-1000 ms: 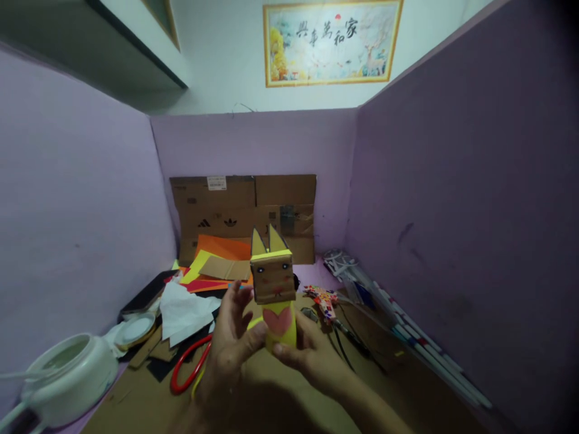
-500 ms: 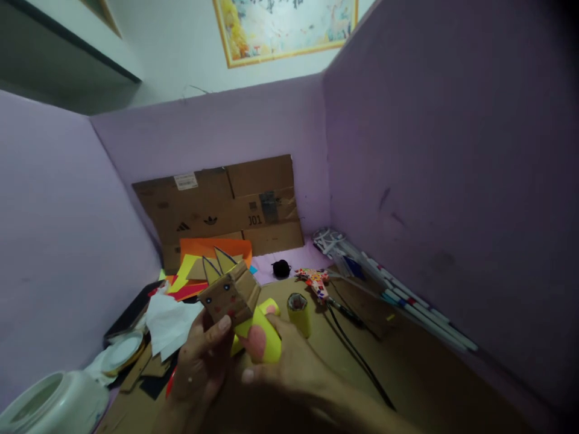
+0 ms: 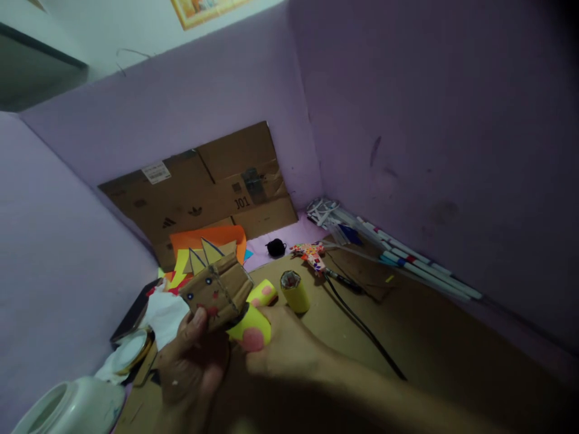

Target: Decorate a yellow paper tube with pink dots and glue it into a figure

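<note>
The head, a cardboard box, is tilted just left of lower centre, ears and drawn face in place. The left hand grasps it, thumb on the front. Below and right, the right hand is closed around the yellow body, whose pink patch is on. Head and body meet or nearly so; whether they are joined cannot be told. Two yellow pieces are apart from the body: an upright tube near centre and a spotted roll just left of it. By the look of it, the decoration is largely done and any joining of these pieces is not.

Brown cardboard covers the surface, with a patterned tool right of centre, orange paper left of centre and a white pot lower left. Purple walls enclose it, a carton sheet leaning at the back.
</note>
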### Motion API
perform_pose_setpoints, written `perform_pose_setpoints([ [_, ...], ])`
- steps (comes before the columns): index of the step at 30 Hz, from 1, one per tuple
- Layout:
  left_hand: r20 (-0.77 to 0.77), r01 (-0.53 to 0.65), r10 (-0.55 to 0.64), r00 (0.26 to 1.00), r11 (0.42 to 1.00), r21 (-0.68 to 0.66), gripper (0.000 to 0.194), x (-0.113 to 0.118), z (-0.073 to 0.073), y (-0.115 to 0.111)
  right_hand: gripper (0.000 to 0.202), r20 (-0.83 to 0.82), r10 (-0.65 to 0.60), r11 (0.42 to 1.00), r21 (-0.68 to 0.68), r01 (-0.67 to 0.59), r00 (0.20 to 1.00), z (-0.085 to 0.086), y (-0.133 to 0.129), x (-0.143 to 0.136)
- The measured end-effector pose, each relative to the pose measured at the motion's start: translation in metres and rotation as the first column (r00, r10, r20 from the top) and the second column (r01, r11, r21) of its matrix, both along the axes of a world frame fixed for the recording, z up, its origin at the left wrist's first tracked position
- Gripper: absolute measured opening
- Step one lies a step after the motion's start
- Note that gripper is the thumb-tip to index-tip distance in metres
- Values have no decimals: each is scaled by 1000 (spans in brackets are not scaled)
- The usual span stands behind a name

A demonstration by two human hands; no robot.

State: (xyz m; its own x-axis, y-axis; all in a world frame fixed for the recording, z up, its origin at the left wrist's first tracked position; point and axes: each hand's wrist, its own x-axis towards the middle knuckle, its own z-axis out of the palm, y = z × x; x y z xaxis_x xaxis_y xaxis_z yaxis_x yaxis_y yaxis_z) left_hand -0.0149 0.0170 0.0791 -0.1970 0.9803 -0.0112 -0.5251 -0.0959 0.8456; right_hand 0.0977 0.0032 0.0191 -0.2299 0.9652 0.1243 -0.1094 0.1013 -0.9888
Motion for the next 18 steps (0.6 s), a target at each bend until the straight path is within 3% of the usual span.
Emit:
perform_pose_setpoints([
  [4, -26, -49, 50, 998, 997, 53, 6, 0, -1, 3, 16, -13, 20, 1000, -24, -20, 1000, 3, -2, 0],
  [10, -63, 4, 0, 998, 998, 69, 16, 0, -3, -2, 11, -82, 70, 997, -5, -71, 994, 2, -2, 0],
  [18, -91, 33, -26, 996, 997, 76, 38, 0, -7, -3, 16, -124, -8, 1000, 17, 10, 992, -3, 4, -1],
])
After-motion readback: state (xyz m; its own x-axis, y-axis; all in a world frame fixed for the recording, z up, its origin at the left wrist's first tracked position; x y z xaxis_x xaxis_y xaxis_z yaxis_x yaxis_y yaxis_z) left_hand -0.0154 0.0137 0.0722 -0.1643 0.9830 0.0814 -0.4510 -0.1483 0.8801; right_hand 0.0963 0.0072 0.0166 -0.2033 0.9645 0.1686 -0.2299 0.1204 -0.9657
